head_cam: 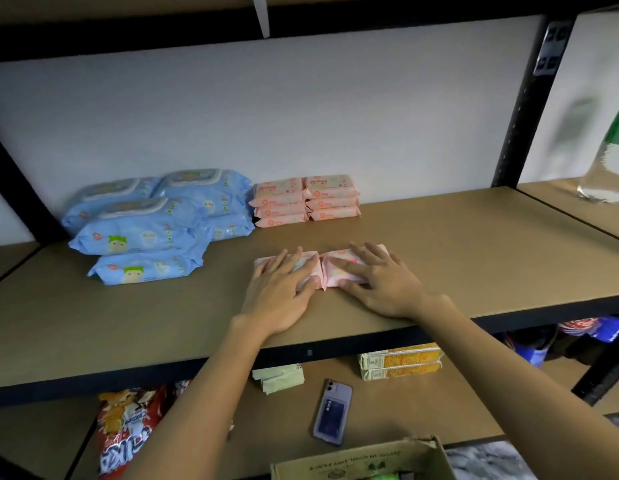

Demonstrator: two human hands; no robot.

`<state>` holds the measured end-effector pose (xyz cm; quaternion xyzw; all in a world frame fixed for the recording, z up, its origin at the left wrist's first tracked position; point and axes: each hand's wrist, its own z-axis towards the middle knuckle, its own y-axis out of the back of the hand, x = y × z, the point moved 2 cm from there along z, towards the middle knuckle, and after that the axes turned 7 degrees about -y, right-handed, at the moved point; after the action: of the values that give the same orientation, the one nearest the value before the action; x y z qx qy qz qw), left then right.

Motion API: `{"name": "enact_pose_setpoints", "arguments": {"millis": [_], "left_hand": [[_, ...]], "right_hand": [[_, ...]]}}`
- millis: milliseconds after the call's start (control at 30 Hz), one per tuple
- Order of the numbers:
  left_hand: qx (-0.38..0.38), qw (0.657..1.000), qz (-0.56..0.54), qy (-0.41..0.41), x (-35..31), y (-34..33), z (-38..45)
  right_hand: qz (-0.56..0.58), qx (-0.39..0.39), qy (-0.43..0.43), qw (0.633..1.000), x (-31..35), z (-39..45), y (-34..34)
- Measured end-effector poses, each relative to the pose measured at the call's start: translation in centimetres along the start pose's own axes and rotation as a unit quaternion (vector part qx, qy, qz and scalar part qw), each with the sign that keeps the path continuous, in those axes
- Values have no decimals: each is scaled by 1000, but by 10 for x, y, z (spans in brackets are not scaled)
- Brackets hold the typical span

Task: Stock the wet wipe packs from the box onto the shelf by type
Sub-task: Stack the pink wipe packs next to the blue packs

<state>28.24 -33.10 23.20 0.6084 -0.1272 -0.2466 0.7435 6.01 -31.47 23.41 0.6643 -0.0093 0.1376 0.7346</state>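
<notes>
Cardboard box (363, 460) at bottom centre, my left hand (278, 296) and right hand (380, 284) at mid-frame, fingers spread flat pressing two pink packs (323, 268) on the shelf (474, 258), stacked pink packs (306, 199) and blue packs (155, 220) behind, centre and left.

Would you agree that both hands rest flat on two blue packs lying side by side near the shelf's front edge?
Not quite: the head view shows the left hand and right hand flat on two pink packs, not blue, side by side near the shelf's front edge.
</notes>
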Motion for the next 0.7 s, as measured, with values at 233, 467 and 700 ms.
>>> {"name": "enact_pose_setpoints", "arguments": {"millis": [233,467,700], "left_hand": [[-84,995,-57,19,-5,5,-10],[-88,987,-100,85,-1,8,-20],[-96,986,-108,78,1,6,-19]], "right_hand": [[77,-70,-6,995,-3,-5,-2],[112,-86,-71,987,-11,-13,-1],[114,-77,-71,988,-11,-10,-2]]}}
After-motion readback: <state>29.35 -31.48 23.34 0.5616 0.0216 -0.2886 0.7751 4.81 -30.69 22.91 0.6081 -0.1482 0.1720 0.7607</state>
